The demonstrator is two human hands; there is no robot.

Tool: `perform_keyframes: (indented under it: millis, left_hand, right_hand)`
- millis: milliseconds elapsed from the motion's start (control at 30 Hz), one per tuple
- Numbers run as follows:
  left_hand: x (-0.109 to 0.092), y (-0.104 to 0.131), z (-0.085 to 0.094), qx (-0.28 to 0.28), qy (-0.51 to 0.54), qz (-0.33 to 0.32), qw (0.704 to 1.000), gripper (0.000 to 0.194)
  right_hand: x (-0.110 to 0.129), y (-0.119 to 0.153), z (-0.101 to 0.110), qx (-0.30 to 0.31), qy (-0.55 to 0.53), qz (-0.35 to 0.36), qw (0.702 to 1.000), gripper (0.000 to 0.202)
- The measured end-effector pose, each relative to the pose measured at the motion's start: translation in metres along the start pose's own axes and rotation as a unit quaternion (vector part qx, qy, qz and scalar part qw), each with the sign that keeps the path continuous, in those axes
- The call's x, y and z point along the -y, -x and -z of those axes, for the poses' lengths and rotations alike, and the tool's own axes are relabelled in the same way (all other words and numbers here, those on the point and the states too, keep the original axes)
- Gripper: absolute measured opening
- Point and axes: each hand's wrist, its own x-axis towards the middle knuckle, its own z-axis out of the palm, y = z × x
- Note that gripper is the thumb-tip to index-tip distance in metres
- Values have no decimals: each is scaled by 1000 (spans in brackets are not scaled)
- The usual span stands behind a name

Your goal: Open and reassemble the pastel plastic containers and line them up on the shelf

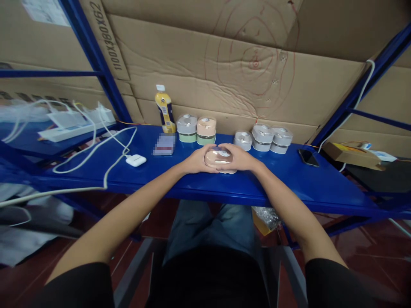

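Both my hands are wrapped round a pinkish round-cornered container with a shiny, clear-looking top (218,158), near the front of the blue table. My left hand (199,161) holds its left side and my right hand (239,157) its right side, with the fingertips close together behind it. A pale edge shows below the container at the right. Behind my left hand stand a grey-and-green container (187,127) and a peach-and-green one (206,130). Behind my right hand are a low grey container (243,140) and two taller grey ones (262,137), (281,139).
On the blue table (199,186) are a yellow bottle (165,109), a blurred-out flat item (164,144), a white earphone case (135,160) and a dark phone (308,157). White cables run at the left beside a power strip (77,128). An open carton (353,156) lies right.
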Motion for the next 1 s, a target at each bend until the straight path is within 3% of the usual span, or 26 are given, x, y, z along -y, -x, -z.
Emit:
perform_keyframes:
  millis: [100, 200, 267, 367, 633, 800, 900, 1000]
  left_hand:
    - [0, 0, 0, -11, -9, -22, 1000, 111]
    - [-2, 1, 1, 10, -41, -44, 998, 79]
    - [-4, 1, 1, 30, -51, -52, 997, 61]
    - [-5, 0, 2, 19, -44, -56, 997, 50]
    - [23, -4, 17, -108, -87, 34, 990, 47]
    - [41, -6, 23, -123, -101, 96, 983, 44]
    - [38, -6, 22, -121, -95, 67, 986, 44]
    - [25, -4, 17, -101, -77, 4, 992, 51]
  right_hand:
    - [-13, 11, 13, -53, -28, -24, 998, 82]
    - [-34, 31, 31, -93, -10, -101, 990, 79]
    - [-47, 44, 41, -88, 11, -161, 983, 76]
    - [-60, 56, 52, -68, 11, -216, 974, 69]
    - [-74, 59, 63, 3, 28, -227, 974, 85]
    - [-81, 59, 60, 28, 25, -241, 970, 86]
    - [-80, 59, 60, 21, 27, -242, 970, 84]
    - [-74, 59, 62, -44, 30, -228, 972, 81]
